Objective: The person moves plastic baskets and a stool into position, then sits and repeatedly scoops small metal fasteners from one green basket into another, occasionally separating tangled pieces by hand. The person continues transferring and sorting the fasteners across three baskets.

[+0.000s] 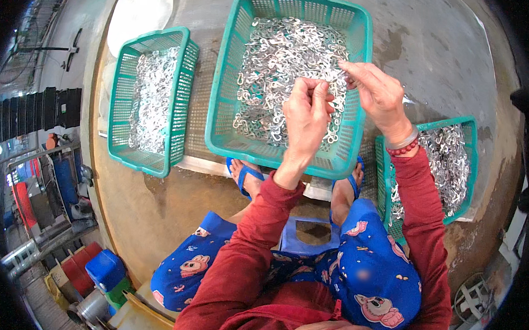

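Small silvery S-shaped metal hooks [272, 64] lie heaped in the large green plastic basket [212, 123] in front of me. Over its right half, my left hand [306, 113] is closed, thumb pressed against curled fingers. Whatever it grips is too small or hidden to make out. Just to the right, my right hand [379, 92] reaches in above the basket's right side with thumb and fingertips brought together. Pale hooks show close behind those fingertips, but I cannot tell whether one is between them. The two hands are close together and apart from each other.
A narrower green basket [115, 121] of similar metal pieces stands at the left; another green basket [473, 156] of them is at the right, partly behind my right forearm. A blue plastic stool [291, 243] shows between my legs. Bins and metal parts crowd the lower left.
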A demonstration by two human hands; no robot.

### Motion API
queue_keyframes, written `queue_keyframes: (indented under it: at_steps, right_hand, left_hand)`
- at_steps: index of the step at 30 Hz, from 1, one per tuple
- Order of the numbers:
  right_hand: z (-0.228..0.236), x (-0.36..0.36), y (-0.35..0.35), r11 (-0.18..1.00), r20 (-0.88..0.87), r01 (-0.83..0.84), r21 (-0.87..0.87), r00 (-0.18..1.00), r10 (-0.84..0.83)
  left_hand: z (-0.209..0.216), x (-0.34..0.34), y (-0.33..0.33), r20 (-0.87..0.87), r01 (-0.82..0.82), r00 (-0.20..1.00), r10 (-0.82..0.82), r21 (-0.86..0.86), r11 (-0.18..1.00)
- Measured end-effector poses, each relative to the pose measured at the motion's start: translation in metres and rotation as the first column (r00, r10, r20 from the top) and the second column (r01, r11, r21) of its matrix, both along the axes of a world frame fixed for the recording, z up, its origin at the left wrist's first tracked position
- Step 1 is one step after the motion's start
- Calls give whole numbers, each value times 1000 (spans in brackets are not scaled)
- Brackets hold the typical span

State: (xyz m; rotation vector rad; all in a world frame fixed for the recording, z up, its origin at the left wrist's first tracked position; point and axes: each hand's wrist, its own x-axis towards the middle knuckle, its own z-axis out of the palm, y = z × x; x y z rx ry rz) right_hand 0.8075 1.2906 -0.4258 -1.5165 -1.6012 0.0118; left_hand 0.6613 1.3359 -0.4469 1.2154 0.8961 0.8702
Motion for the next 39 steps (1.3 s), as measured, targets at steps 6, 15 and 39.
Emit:
queue_keyframes:
  at_steps: [6, 15, 39]
  right_hand:
    - [-4, -12, 7, 997, -155, 66, -43, 985, -72]
    - [-2, -2, -11, 944, -330, -186, -274, 940, 90]
    - [-9, -2, 2, 894, -751, -356, -273, 659, 33]
  left_hand:
    - [7, 0, -5, -15, -25, 1000, 24, -45, 999]
    - [0, -28, 19, -17, 222, 972, -234, -257, 941]
    - [-2, -17, 6, 59, 138, 989, -138, 13, 990]
